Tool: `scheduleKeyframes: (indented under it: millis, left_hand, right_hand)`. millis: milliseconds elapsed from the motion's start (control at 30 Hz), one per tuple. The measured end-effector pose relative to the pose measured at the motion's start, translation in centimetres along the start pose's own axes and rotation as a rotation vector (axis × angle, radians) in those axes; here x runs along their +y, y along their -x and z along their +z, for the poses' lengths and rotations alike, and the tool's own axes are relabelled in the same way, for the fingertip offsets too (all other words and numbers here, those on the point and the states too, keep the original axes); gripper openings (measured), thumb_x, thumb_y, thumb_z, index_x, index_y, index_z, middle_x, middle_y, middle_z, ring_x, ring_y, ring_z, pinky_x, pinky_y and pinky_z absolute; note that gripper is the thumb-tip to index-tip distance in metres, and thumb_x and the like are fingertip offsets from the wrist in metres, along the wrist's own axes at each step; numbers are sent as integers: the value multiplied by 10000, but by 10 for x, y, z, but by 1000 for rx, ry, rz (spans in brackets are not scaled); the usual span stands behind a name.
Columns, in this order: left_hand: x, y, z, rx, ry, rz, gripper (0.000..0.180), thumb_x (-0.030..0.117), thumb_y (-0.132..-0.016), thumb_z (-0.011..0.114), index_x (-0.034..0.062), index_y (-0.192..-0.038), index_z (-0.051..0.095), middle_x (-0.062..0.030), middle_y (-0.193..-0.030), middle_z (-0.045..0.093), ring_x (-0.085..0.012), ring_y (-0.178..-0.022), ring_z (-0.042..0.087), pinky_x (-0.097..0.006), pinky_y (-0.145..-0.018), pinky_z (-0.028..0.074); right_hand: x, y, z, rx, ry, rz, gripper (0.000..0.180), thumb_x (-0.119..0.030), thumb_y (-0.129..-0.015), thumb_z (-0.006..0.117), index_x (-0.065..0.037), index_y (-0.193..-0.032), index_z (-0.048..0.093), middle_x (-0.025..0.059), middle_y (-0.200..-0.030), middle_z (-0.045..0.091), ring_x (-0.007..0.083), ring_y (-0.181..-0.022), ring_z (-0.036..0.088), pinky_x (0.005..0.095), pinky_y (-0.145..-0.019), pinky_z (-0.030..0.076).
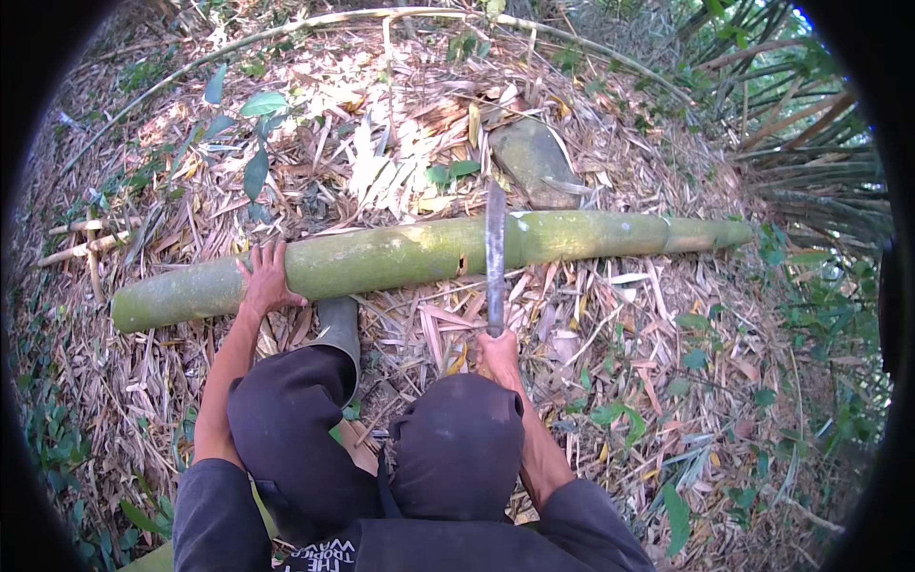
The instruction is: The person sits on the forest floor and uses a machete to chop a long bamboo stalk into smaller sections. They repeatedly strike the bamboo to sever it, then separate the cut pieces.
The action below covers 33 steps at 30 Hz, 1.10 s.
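Observation:
A thick green bamboo culm (372, 259) lies crosswise in front of my knees, its wide end at the left and its thinner end at the right. My left hand (271, 277) rests on the culm left of its middle, with the fingers spread over the bark. In my right hand (498, 353) is the handle of a machete (495, 253), the fingers wrapped round it. The long blade points away from me and crosses over the culm by a joint. A small dark notch shows in the bark just left of the blade.
Dry bamboo leaves (429, 329) cover the ground. A grey-green stone (536, 162) sits beyond the culm. A thin curved stem (315, 21) arches across the far side, and a bamboo clump (820, 181) stands at the far right. My boot (339, 324) is against the culm's near side.

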<state>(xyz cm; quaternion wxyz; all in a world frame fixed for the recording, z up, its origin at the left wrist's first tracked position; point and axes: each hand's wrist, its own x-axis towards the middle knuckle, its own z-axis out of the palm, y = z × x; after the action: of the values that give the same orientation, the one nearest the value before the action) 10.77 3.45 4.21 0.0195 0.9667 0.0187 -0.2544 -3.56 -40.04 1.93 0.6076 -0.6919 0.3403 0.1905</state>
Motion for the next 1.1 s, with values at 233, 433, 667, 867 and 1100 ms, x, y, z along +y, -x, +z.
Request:
scheduleKeyframes:
  millis: [233, 433, 667, 867, 1100]
  left_hand:
    - [-13, 21, 0, -24, 19, -4, 1307, 434, -431, 909, 90, -1474, 201, -133, -1486, 278, -445, -1403, 157, -768, -1023, 125]
    - [7, 8, 7, 12, 42, 71, 1293, 435, -434, 910, 98, -1471, 215, -126, -1487, 278, -446, -1399, 165, -769, -1022, 128]
    - [-14, 13, 2, -57, 15, -11, 1305, 428, -435, 911, 108, -1482, 201, -135, -1489, 287, -438, -1400, 180, -763, -1032, 114]
    - [-16, 16, -3, -51, 24, -2, 1303, 425, -432, 912, 102, -1479, 206, -135, -1493, 279, -439, -1402, 170, -761, -1029, 127]
    - [-19, 13, -7, -65, 1, -12, 1300, 421, -429, 913, 116, -1480, 212, -135, -1486, 294, -433, -1399, 184, -757, -1034, 126]
  right_hand:
    - [-169, 30, -2, 250, -344, -639, 27, -5, -891, 565, -18, -898, 543, 31, -605, 557, 122, -487, 549, 281, -486, 469]
    - [9, -18, 3, 245, 89, -294, 71, -39, -821, 587, 12, -870, 576, 26, -551, 519, 138, -472, 529, 294, -437, 432]
    - [-86, 8, 9, 63, 47, -221, 187, -50, -830, 624, 27, -990, 565, 36, -610, 565, 110, -454, 537, 286, -396, 426]
    - [-167, 12, 20, 323, -586, -818, 67, -1, -893, 587, -36, -857, 542, 46, -603, 560, 128, -507, 558, 266, -497, 460]
    - [-18, 6, 12, -96, 148, -20, 160, -37, -792, 589, 28, -934, 623, 52, -623, 592, 135, -452, 544, 283, -399, 421]
